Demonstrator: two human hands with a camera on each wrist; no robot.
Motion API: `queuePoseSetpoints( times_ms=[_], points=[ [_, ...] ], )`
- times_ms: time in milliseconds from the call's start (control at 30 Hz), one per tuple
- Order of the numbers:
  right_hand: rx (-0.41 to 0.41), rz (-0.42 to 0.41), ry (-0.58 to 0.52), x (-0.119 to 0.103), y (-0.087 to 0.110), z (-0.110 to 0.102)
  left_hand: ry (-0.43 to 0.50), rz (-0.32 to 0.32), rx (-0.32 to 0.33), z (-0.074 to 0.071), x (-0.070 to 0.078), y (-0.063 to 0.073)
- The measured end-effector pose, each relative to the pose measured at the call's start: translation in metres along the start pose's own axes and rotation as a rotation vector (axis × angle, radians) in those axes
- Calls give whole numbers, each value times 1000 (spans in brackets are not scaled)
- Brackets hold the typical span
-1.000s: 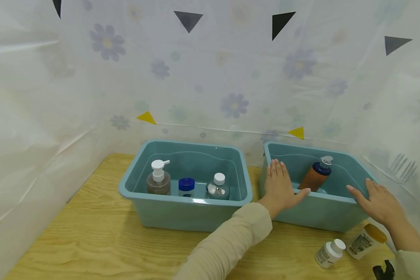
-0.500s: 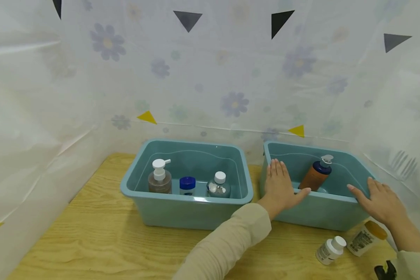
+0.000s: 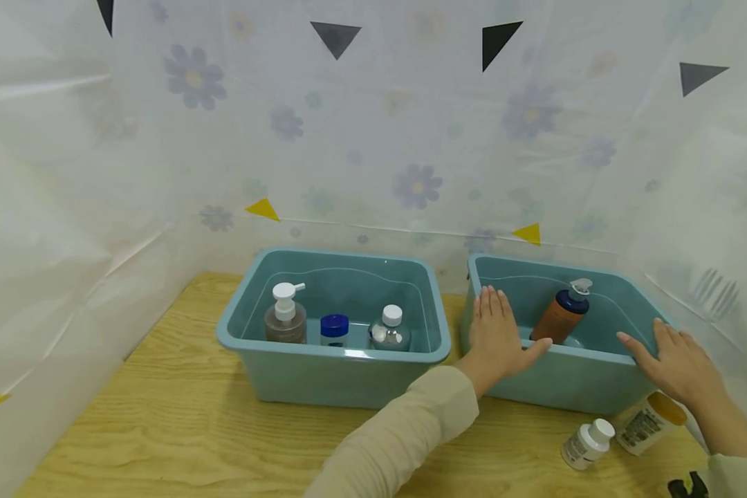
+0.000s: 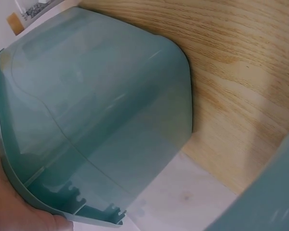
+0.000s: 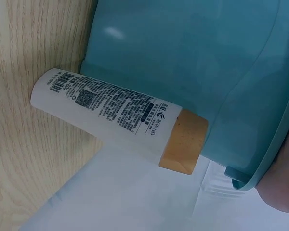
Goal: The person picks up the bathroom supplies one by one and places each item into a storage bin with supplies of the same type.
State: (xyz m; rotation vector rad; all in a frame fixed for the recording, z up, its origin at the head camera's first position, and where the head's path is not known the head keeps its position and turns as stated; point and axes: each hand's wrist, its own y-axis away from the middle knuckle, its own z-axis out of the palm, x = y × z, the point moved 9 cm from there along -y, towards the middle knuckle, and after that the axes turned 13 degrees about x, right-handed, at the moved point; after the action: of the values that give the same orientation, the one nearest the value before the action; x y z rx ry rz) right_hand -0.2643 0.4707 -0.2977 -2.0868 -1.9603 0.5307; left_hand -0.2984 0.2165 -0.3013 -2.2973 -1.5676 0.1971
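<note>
My left hand (image 3: pixel 496 337) rests on the left front corner of the right teal bin (image 3: pixel 588 351), fingers straight and thumb spread along the front rim. On the right front corner of this bin lies my right hand (image 3: pixel 681 363), its thumb pointing inward along the rim. Inside leans an orange-brown pump bottle (image 3: pixel 559 318) with a dark blue collar. Both wrist views show the bin's outer wall and a hand at its rim. In front stand a small white bottle (image 3: pixel 588 444) and a white bottle with a gold cap (image 5: pixel 120 115), close to the bin wall.
A second teal bin (image 3: pixel 342 377) stands to the left on the wooden table (image 3: pixel 180 429). It contains a white-topped pump bottle (image 3: pixel 285 318), a blue-lidded jar (image 3: pixel 334 328) and a clear bottle with a white cap (image 3: pixel 391 332). A black object (image 3: pixel 687 485) shows beside the right sleeve.
</note>
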Motion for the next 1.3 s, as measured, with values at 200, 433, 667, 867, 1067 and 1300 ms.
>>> queuePoseSetpoints(
  times_ms=[200,433,667,867,1067,1300],
  points=[
    [6,0,6,-1,3,0,4,4,7,-1,0,3],
    [4,14,2,-1,9,0,2,8,8,-2,1,9],
    [-7,17,-1,-1,12,-1,9,4,3,-2,0,13],
    [-22,19,0,-3,13,-1,1,3,-1,-5,-1,15],
    [-19,11,-1,-5,13,-3,-3,1,-7,-5,-1,17],
    [-15,5,5,-6,13,-4,10,0,-13,-6,-2,19]
  ],
)
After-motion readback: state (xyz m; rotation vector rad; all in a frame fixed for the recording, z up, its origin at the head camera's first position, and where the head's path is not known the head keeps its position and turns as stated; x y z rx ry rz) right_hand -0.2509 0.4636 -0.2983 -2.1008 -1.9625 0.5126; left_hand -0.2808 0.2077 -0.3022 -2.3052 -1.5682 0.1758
